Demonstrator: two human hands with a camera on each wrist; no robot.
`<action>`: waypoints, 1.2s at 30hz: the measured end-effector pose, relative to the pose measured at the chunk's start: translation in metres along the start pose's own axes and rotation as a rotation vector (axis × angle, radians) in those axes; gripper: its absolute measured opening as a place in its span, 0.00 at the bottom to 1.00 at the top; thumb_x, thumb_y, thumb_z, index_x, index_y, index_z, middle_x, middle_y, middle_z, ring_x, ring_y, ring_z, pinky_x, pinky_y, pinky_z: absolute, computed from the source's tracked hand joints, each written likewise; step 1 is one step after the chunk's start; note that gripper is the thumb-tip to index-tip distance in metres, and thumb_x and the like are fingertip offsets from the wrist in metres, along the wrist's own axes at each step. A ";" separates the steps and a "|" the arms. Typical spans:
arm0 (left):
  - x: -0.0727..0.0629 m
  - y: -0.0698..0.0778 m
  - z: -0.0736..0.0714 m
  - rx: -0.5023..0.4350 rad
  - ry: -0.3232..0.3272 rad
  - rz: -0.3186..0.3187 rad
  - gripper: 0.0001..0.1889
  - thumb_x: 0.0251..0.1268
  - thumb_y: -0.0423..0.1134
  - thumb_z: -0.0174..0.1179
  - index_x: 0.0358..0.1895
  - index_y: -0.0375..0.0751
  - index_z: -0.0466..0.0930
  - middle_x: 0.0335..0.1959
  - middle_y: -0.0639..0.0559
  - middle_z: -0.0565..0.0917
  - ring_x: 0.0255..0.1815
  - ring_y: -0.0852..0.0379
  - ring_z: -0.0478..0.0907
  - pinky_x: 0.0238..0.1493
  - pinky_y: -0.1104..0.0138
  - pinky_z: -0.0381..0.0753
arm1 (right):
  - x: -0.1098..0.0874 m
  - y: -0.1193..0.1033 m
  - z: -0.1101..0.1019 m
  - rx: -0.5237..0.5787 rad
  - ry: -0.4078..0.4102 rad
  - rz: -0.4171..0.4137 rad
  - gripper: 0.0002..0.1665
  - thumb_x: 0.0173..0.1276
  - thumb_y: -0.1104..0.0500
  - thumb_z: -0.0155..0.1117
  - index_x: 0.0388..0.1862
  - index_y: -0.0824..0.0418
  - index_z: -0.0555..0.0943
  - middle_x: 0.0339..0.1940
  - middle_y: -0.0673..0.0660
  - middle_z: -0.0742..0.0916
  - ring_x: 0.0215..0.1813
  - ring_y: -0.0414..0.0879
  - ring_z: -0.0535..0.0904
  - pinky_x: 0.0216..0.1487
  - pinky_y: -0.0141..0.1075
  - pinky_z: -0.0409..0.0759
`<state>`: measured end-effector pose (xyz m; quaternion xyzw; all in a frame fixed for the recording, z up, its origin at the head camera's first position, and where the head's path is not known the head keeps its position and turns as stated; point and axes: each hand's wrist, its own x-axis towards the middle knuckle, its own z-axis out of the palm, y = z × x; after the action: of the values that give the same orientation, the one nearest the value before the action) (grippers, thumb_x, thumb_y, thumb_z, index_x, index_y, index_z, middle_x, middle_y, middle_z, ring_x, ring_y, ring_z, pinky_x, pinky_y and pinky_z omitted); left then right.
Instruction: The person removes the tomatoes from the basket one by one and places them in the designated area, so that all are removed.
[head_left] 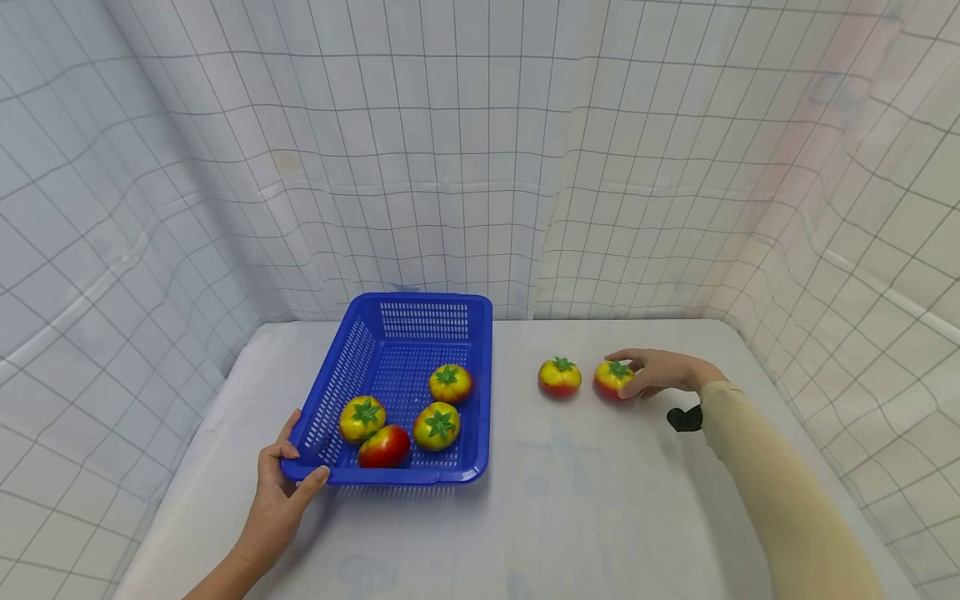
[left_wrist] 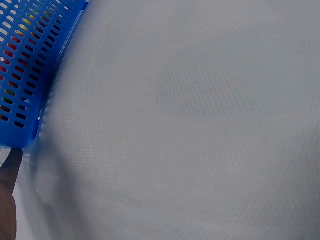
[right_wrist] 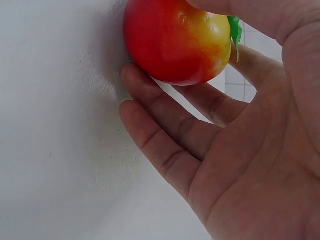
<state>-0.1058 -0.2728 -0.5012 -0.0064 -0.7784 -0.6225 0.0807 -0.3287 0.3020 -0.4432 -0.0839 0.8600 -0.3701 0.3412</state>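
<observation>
My left hand [head_left: 277, 500] grips the near left corner of a blue plastic basket [head_left: 486, 392], thumb over the front rim and fingers along the left side. Inside lie several red-and-yellow tomatoes with green star-shaped tops, one of them on its side [head_left: 384, 447]. Right of the basket, my right hand [head_left: 660, 372] holds another such tomato [head_left: 609, 379] on the table, thumb on its near side and fingers round the far side. In the right wrist view two fingers spread below this tomato [right_wrist: 175, 42]. One more tomato [head_left: 559, 378] sits just left of it.
A white cloth covers the table [head_left: 585, 517]. White curtains with a dark grid [head_left: 510, 167] rise behind it and on both sides. A black object [head_left: 685, 418] shows beside the right sleeve [head_left: 772, 483].
</observation>
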 end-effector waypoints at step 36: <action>0.000 -0.001 -0.001 -0.010 0.001 0.007 0.23 0.78 0.31 0.55 0.54 0.50 0.47 0.85 0.56 0.38 0.79 0.32 0.43 0.53 0.83 0.72 | -0.041 -0.009 -0.035 -0.012 0.064 -0.171 0.46 0.72 0.53 0.68 0.81 0.58 0.57 0.74 0.70 0.70 0.63 0.57 0.79 0.64 0.50 0.77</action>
<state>-0.1062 -0.2736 -0.5022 -0.0095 -0.7751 -0.6262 0.0832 -0.3217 0.3315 -0.3983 -0.1470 0.8624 -0.3953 0.2800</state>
